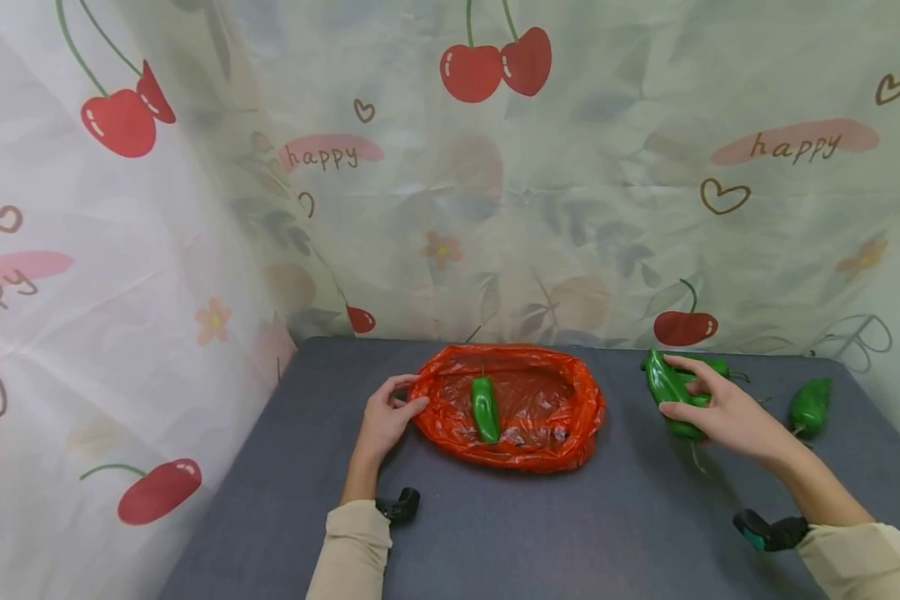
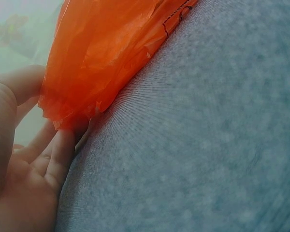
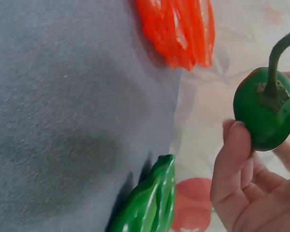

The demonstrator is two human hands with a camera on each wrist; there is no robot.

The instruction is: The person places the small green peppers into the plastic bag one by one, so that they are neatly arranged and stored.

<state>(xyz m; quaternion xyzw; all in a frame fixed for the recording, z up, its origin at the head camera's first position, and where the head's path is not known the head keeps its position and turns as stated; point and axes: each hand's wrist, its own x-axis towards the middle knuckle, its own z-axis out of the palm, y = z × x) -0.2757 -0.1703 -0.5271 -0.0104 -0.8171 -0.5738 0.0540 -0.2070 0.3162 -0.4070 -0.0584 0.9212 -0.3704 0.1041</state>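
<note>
A red plastic bag (image 1: pixel 587 408) lies with its mouth spread wide and its rim rolled outward. One green pepper (image 1: pixel 485 410) rests inside it, stem toward the back. At the bag's left edge, my left hand (image 1: pixel 385 419) pinches the rim between thumb and fingers; the left wrist view shows the thin plastic (image 2: pixel 101 53) there. To the right of the bag, my right hand (image 1: pixel 731 421) holds another green pepper (image 1: pixel 666 387), its thumb and fingers on either side. The right wrist view shows this pepper (image 3: pixel 265 116) stem-first, raised off the table.
Behind the right hand, another green pepper (image 1: pixel 714 365) lies near the table's back edge, partly hidden. A further pepper (image 1: pixel 811 406) sits at the far right. The grey table (image 1: pixel 540 533) meets a patterned cloth (image 1: pixel 420 208) at the back and left.
</note>
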